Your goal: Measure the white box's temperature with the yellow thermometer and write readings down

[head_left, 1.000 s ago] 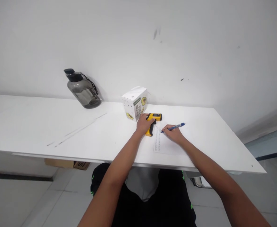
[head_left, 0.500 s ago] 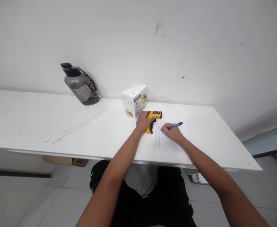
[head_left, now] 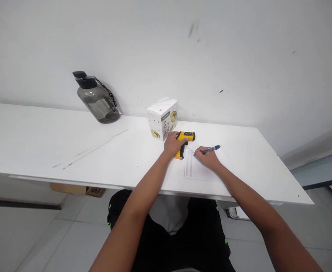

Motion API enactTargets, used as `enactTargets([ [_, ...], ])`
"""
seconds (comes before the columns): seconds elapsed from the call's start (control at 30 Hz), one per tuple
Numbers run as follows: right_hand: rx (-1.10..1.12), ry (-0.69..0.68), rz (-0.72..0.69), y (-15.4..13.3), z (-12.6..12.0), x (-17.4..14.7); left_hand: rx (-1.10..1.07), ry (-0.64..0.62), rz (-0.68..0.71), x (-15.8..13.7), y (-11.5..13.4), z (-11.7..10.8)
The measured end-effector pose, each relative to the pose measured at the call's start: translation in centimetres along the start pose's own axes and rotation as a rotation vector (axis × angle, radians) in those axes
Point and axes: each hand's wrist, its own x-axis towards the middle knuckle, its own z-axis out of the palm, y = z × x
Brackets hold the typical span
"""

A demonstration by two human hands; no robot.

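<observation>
My left hand point(head_left: 172, 145) is closed on a yellow and black infrared thermometer point(head_left: 187, 136), which lies on its side on the table. Its thumb rests across the body near the trigger, and the black nose points right. In my right hand point(head_left: 208, 158) is a blue pen point(head_left: 211, 149), tip down at a sheet of white paper point(head_left: 201, 174). Columns of small handwriting run down the sheet's left part; the words are too small to read. Just behind my left hand stands a white box point(head_left: 155, 122) with avocado pictures.
A large grey water bottle point(head_left: 99, 104) with a black lid and strap stands at the back left, near the wall point(head_left: 239, 56). The white table point(head_left: 55, 139) has dark scuff lines on its left. A cardboard box point(head_left: 69, 188) shows below the table's front edge.
The view has shifted very slightly. My left hand stays on the thermometer, and my right hand still has the pen at nearly the same spot on the paper.
</observation>
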Motion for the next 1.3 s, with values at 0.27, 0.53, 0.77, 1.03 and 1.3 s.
enactTargets([
  [0.27,0.019,-0.035,-0.030,0.55,-0.05,0.22,0.022,-0.013,-0.006,-0.15,0.24,-0.16],
  [0.53,0.012,-0.028,-0.019,0.74,-0.07,0.40,0.026,-0.018,-0.011,-0.09,0.21,-0.15],
  [0.77,0.033,0.031,-0.050,0.74,0.12,0.25,0.018,-0.030,-0.010,-0.15,0.26,-0.25],
  [1.03,0.011,0.008,-0.026,0.43,0.24,0.15,0.079,-0.036,-0.007,-0.10,0.25,-0.35],
  [1.3,0.031,-0.004,-0.038,0.78,0.53,0.39,0.092,-0.041,-0.007,-0.38,0.32,-0.49],
])
